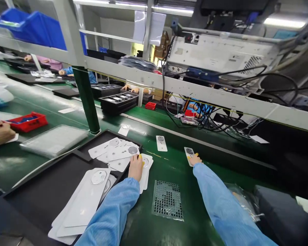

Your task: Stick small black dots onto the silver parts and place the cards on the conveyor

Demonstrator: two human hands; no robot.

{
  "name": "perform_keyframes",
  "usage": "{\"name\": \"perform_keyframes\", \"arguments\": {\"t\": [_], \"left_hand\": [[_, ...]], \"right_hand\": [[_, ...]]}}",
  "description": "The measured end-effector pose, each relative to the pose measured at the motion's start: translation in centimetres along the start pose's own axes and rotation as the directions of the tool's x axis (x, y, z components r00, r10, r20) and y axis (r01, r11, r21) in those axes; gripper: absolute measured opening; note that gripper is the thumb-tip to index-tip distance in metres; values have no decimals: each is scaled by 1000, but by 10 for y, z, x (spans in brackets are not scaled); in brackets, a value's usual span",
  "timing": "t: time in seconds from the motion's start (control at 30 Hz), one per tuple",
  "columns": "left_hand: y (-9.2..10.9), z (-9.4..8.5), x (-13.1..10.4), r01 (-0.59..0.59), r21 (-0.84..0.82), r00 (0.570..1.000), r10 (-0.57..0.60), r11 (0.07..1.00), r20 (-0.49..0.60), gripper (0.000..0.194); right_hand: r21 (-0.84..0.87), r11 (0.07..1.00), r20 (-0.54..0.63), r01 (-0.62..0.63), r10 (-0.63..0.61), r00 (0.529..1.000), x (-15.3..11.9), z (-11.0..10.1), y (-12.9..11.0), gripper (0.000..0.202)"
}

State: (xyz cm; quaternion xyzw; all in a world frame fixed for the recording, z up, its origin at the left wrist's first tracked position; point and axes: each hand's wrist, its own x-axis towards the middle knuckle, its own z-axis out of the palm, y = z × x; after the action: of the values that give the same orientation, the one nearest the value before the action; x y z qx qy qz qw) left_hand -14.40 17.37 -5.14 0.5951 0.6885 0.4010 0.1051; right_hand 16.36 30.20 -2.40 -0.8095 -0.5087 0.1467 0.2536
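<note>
My right hand is closed on the lower part of a white card with a dark round spot, at the green bench surface. Farther left, my left hand has its fingers pressed together at the right edge of the black tray, between the fanned white cards and a small stack of white cards. Whether it grips a card is hidden. One more white card lies between the hands, farther back. A clear sheet with rows of black dots rests on the bench nearer to me.
The black tray holds larger white plates too. At the left are a red bin, a clear flat pack and another person's hand. A green post rises behind the tray. Dark foam sits at the right.
</note>
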Motion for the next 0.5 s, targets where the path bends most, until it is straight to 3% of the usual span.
{"name": "perform_keyframes", "arguments": {"t": [0.1, 0.2, 0.33, 0.43, 0.5], "left_hand": [[3, 1, -6, -49, -33, 999, 48, 998, -22, 21], [10, 0, -18, -58, -83, 998, 54, 995, -43, 22], [35, 7, -36, -36, -202, 999, 30, 979, -32, 26], [71, 25, -47, 63, -383, 997, -46, 921, 54, 43], [99, 38, -52, 212, -582, 974, -125, 785, 186, 59]], "right_hand": [[-38, 996, 45, -86, 87, 995, 11, 3, 10, 36], [-15, 993, 130, -117, 118, 984, 21, -8, 16, 36], [144, 988, 270, -60, 20, 963, 21, -33, 12, 35], [337, 940, 347, 60, -183, 920, -20, -42, 4, 34], [460, 878, 403, 133, -340, 850, -69, -40, 4, 33]]}}
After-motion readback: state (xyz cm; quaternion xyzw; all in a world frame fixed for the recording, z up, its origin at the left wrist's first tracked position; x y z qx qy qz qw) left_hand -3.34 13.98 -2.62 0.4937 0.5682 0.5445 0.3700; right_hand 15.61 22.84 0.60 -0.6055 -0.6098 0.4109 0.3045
